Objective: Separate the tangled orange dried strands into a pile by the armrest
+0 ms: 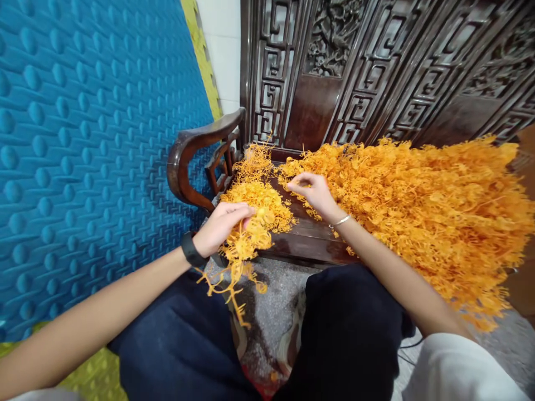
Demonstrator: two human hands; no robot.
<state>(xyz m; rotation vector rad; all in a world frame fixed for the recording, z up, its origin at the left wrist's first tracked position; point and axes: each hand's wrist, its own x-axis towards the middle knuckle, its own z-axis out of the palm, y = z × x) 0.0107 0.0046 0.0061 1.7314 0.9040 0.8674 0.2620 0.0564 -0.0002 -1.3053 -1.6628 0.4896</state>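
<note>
My left hand (219,224) is closed around a bunch of orange plastic strands (244,248) that hangs over the front edge of a dark wooden bench (307,240). A small heap of the same orange pieces (254,197) lies just beyond that hand. My right hand (315,192) reaches to the edge of a very large orange pile (426,206) covering the bench's right side, its fingers pinched on some strands there. A black watch sits on my left wrist and a thin bracelet on my right.
A blue padded mat (92,139) stands upright on the left. The bench has a curved armrest (196,150) and a carved backrest (376,67). My dark-trousered knees (346,328) are below, over a grey speckled floor (276,312).
</note>
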